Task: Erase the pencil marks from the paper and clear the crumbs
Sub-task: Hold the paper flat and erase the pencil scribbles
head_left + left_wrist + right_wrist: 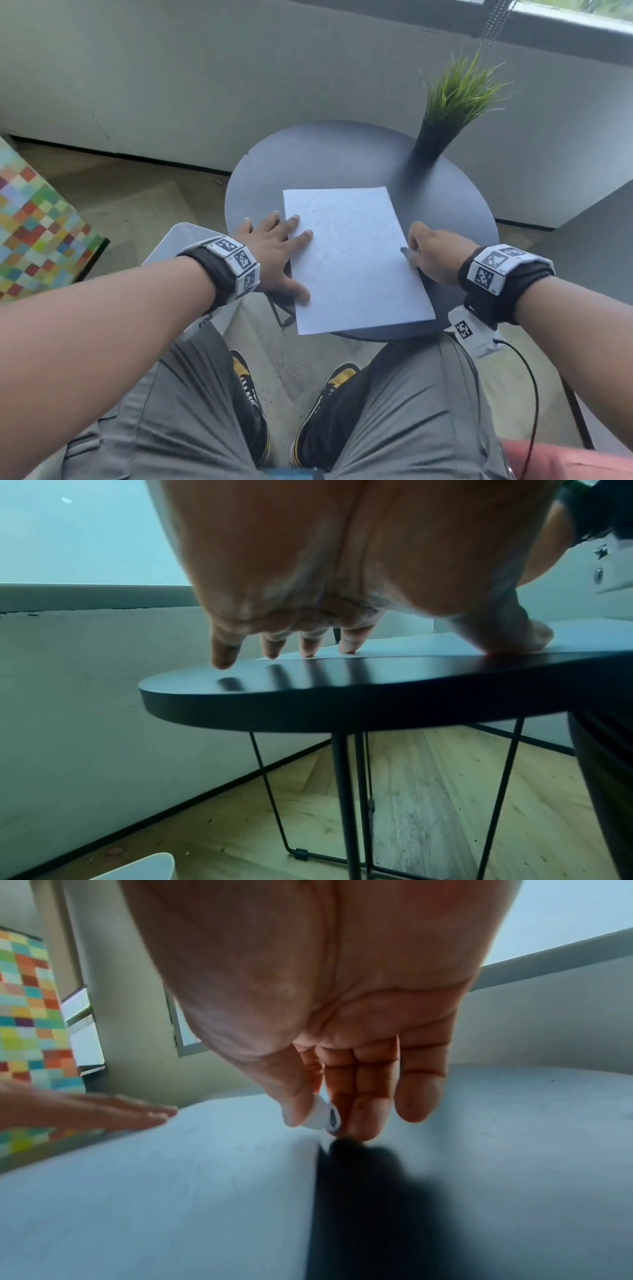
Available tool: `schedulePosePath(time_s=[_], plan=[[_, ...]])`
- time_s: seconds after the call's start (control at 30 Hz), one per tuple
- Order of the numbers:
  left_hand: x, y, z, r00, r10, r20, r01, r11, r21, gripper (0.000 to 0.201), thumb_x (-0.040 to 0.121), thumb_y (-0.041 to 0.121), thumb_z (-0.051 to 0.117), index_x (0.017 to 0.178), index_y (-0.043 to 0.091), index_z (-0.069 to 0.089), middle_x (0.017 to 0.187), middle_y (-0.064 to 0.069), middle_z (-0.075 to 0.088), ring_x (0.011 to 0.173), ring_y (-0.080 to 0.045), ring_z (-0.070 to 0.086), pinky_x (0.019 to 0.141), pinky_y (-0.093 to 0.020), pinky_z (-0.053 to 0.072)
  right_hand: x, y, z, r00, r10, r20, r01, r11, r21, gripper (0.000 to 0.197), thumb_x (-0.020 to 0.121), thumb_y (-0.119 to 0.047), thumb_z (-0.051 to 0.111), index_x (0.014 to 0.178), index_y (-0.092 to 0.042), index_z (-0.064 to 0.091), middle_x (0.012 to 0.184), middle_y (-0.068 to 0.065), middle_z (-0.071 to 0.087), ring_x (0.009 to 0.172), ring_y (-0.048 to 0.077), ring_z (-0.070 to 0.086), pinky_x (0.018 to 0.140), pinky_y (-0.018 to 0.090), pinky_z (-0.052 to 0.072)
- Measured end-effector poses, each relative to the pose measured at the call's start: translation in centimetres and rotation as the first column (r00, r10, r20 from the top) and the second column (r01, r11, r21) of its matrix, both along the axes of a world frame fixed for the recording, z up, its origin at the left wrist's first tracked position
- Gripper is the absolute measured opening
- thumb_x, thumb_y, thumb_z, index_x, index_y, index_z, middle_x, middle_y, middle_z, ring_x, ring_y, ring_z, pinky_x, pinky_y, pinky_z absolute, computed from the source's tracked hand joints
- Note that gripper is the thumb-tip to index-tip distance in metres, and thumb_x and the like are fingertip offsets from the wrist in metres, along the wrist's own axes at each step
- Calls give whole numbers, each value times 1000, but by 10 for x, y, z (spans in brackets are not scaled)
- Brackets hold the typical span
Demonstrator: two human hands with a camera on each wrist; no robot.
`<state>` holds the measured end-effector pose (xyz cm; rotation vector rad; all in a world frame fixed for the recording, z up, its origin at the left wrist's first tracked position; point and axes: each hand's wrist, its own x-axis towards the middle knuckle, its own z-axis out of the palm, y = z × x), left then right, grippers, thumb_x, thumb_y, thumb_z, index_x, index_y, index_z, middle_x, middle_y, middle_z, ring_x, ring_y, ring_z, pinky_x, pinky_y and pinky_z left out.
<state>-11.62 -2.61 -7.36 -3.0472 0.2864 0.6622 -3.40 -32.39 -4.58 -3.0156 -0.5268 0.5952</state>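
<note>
While left hand [274,248] lies flat pinning the paper [352,260], I'd rub short strokes with eraser [325,1118] pinched in right hand [435,253].

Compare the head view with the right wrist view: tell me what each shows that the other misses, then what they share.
Only the head view shows the whole paper with faint pencil marks, the potted plant and the round table.

Only the right wrist view shows the white eraser clearly, its tip darkened, pinched by the right hand.

Both show the left hand flat on the paper's edge, fingers straight.
</note>
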Motion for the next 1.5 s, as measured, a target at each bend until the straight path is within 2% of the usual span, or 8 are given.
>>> schedulePosePath(time_s=[0.2,0.43,0.57,0.7,1.03,1.17,1.33,1.5], plan=[[1,-23,-7,998,-68,1,68,996,-66,126,57,99,42,155,37,-7,164,7,-15,151,-23,-14,117,-61,-1,-12,49,14,993,121,-13,-113,956,270,21,93,-45,56,92,-25,51,77,-10,58,70,8,52,60,29,40],[1,-22,-13,997,-68,-20,67,995,-75,138,51,100,47,155,32,-12,163,5,-21,150,-24,-16,116,-64,0,-30,82,-9,987,159,25,-161,970,182,21,97,-38,46,101,-18,46,92,9,61,85,33,56,74,38,49],[3,-21,-14,997,-78,-24,76,993,-91,141,48,101,46,155,31,-13,163,5,-22,150,-24,-17,115,-65,0,-53,95,-10,876,480,-51,-470,872,140,14,98,-27,47,105,-16,52,95,7,64,87,30,57,70,35,43],[3,-21,-17,998,-59,-7,58,994,-93,145,46,101,47,156,27,-13,163,7,-21,151,-23,-15,116,-64,1,-26,97,-6,977,212,27,-214,966,144,25,97,-40,47,102,-15,50,90,7,58,84,31,55,68,33,41],[4,-22,-15,998,-64,-8,63,995,-74,147,46,102,46,156,25,-12,163,7,-20,151,-24,-14,115,-65,5,-25,102,-8,977,198,80,-206,972,112,21,98,-29,42,105,-9,43,95,17,62,81,33,55,68,37,45],[4,-22,-12,998,-62,-24,59,995,-85,147,45,101,48,156,26,-12,163,7,-21,151,-25,-14,115,-66,5,-50,112,-11,896,437,-76,-423,893,156,25,96,-19,45,119,-12,44,104,13,64,88,33,58,75,42,50],[4,-23,-11,997,-67,-33,65,997,-52,145,48,101,47,156,25,-14,163,6,-22,151,-25,-14,114,-67,6,-21,106,-11,987,150,65,-156,982,108,17,97,-30,44,99,-14,41,93,14,61,80,34,55,68,38,47],[5,-27,-5,997,-58,-49,55,997,-46,147,45,100,52,156,27,-13,163,5,-22,151,-27,-14,112,-71,10,-45,105,-9,896,433,-99,-419,898,137,19,95,-19,46,114,-19,47,102,10,64,87,32,59,76,41,51]])
